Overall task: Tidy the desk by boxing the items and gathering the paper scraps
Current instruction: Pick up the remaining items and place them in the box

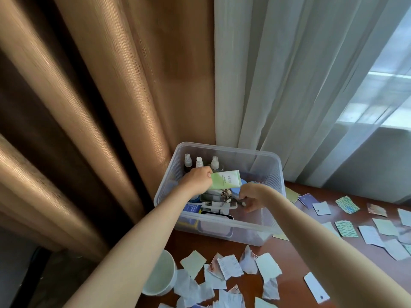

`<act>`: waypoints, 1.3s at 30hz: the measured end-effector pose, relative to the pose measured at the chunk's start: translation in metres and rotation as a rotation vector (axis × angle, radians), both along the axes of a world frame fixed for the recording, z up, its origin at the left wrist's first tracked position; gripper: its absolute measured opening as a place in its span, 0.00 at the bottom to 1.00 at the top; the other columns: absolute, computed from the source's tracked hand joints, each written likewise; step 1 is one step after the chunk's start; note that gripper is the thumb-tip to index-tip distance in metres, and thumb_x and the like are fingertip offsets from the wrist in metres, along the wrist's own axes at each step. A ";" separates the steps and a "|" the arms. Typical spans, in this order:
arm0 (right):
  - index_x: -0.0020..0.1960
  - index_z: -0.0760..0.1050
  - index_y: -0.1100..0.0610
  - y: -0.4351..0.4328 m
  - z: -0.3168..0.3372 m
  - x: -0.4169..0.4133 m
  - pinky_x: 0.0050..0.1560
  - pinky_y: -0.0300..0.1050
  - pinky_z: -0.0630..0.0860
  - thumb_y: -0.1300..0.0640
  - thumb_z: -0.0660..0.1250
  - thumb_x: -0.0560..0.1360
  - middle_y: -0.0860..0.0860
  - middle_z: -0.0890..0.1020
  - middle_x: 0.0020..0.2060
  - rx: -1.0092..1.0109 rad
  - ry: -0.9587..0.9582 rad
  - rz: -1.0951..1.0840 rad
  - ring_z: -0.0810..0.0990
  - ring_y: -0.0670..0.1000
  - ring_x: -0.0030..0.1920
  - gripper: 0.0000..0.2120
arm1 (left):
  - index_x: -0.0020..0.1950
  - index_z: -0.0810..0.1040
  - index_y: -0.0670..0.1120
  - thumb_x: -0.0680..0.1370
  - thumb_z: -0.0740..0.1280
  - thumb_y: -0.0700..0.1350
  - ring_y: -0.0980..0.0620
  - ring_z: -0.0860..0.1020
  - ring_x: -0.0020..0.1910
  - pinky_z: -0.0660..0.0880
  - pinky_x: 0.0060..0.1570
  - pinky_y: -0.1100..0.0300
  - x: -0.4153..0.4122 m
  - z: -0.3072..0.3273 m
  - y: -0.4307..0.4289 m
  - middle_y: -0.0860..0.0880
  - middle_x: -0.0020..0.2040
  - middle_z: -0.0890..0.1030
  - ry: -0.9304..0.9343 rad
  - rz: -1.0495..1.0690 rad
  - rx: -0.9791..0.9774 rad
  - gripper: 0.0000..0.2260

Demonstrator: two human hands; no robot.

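Observation:
A clear plastic box (270,172) stands on the brown desk by the curtains. Both hands reach into it. My left hand (198,180) pinches the end of a green and white tube (225,179) above the box's contents. Lower in the box, my right hand (252,195) grips a small dark item (239,202); what that item is I cannot tell. Three small spray bottles (201,162) stand at the box's far wall, and a white comb (219,205) lies among other items inside. Torn paper scraps (229,266) litter the desk in front of the box.
More paper scraps (347,228) and patterned cards cover the desk to the right. A white round bin (159,274) stands below the desk's left edge. Brown curtains (89,107) hang at the left and sheer white curtains (289,85) behind the box.

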State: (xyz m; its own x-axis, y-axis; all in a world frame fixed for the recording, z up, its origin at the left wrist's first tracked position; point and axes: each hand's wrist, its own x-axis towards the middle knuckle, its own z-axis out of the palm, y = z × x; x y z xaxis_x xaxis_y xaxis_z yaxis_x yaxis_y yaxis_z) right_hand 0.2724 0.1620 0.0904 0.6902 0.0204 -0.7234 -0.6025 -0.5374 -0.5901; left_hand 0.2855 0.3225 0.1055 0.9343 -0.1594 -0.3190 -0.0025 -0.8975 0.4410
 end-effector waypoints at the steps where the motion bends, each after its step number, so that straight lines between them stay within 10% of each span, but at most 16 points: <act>1: 0.68 0.65 0.68 -0.004 0.002 0.002 0.47 0.47 0.76 0.70 0.55 0.78 0.53 0.70 0.35 -0.050 -0.023 0.008 0.73 0.52 0.37 0.19 | 0.64 0.71 0.45 0.82 0.50 0.44 0.44 0.74 0.59 0.70 0.57 0.52 0.000 0.000 -0.003 0.42 0.62 0.74 0.012 -0.008 0.001 0.16; 3: 0.62 0.69 0.67 -0.014 0.006 0.006 0.55 0.51 0.77 0.72 0.53 0.77 0.57 0.72 0.37 -0.066 -0.062 -0.079 0.75 0.54 0.38 0.15 | 0.65 0.71 0.46 0.82 0.50 0.45 0.43 0.73 0.59 0.70 0.58 0.52 -0.001 0.000 -0.010 0.42 0.63 0.74 0.026 -0.022 -0.003 0.15; 9: 0.52 0.68 0.61 -0.033 0.029 0.005 0.33 0.48 0.76 0.65 0.55 0.76 0.59 0.72 0.49 0.423 -0.068 -0.435 0.76 0.56 0.42 0.06 | 0.60 0.74 0.41 0.82 0.52 0.40 0.43 0.73 0.59 0.68 0.52 0.56 -0.004 0.000 -0.037 0.39 0.59 0.75 0.058 -0.034 -0.160 0.13; 13: 0.65 0.70 0.64 -0.033 0.028 0.005 0.44 0.53 0.80 0.68 0.60 0.77 0.59 0.73 0.51 0.149 -0.324 -0.350 0.78 0.61 0.48 0.16 | 0.55 0.75 0.42 0.81 0.55 0.39 0.49 0.71 0.46 0.65 0.38 0.60 -0.011 -0.005 -0.051 0.44 0.48 0.73 0.188 -0.086 -0.235 0.10; 18: 0.62 0.73 0.61 -0.030 0.023 0.006 0.52 0.50 0.72 0.65 0.58 0.77 0.62 0.79 0.56 -0.405 -0.634 0.121 0.76 0.61 0.57 0.16 | 0.64 0.73 0.40 0.80 0.52 0.34 0.48 0.75 0.44 0.71 0.36 0.63 -0.015 -0.013 -0.055 0.39 0.58 0.79 0.317 -0.088 -0.249 0.16; 23: 0.64 0.73 0.59 -0.024 0.007 0.007 0.49 0.47 0.72 0.65 0.55 0.78 0.61 0.78 0.58 -0.556 -0.549 0.282 0.76 0.62 0.57 0.16 | 0.65 0.73 0.39 0.79 0.52 0.30 0.55 0.73 0.35 0.72 0.44 0.61 -0.013 -0.015 -0.049 0.38 0.58 0.79 0.283 -0.070 -0.228 0.18; 29: 0.67 0.70 0.63 -0.016 -0.010 0.006 0.56 0.49 0.76 0.69 0.54 0.77 0.61 0.77 0.61 -0.607 -0.385 0.316 0.76 0.61 0.59 0.20 | 0.64 0.75 0.39 0.78 0.53 0.28 0.47 0.76 0.50 0.75 0.55 0.56 -0.012 -0.020 -0.042 0.39 0.58 0.79 0.285 -0.093 -0.206 0.19; 39: 0.67 0.68 0.64 -0.013 -0.023 0.005 0.61 0.48 0.72 0.67 0.60 0.77 0.59 0.73 0.64 -0.861 -0.290 0.471 0.73 0.58 0.64 0.18 | 0.62 0.77 0.40 0.77 0.56 0.29 0.51 0.74 0.46 0.74 0.47 0.62 -0.008 -0.028 -0.039 0.42 0.52 0.79 0.285 -0.107 -0.190 0.18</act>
